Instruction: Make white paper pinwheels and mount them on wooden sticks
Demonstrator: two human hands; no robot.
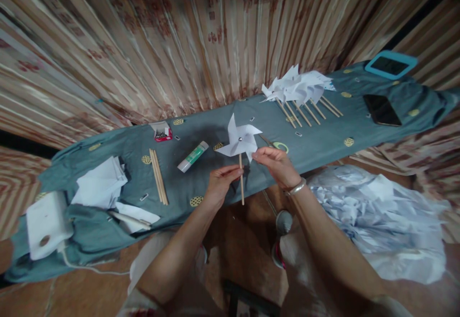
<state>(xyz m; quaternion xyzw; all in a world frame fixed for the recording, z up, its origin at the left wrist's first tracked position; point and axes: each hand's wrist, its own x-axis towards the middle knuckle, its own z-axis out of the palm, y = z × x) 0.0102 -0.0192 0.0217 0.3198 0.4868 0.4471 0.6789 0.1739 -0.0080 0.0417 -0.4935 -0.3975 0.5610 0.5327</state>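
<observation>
My left hand (222,181) pinches the thin wooden stick (242,186) of a white paper pinwheel (239,140), holding it upright above the front edge of a low bench covered in grey-blue cloth (323,144). A metal pin sits at the pinwheel's centre. My right hand (275,162), a bangle on its wrist, has its fingertips closed on the lower right blade of the pinwheel.
Several finished pinwheels (298,89) lie at the back right, near a black phone (381,110) and a teal-framed tablet (391,64). A glue stick (193,156), spare sticks (158,182), a red pin box (162,132), white paper (102,185) and a white block (46,223) lie left. Crumpled plastic (381,211) rests on the floor.
</observation>
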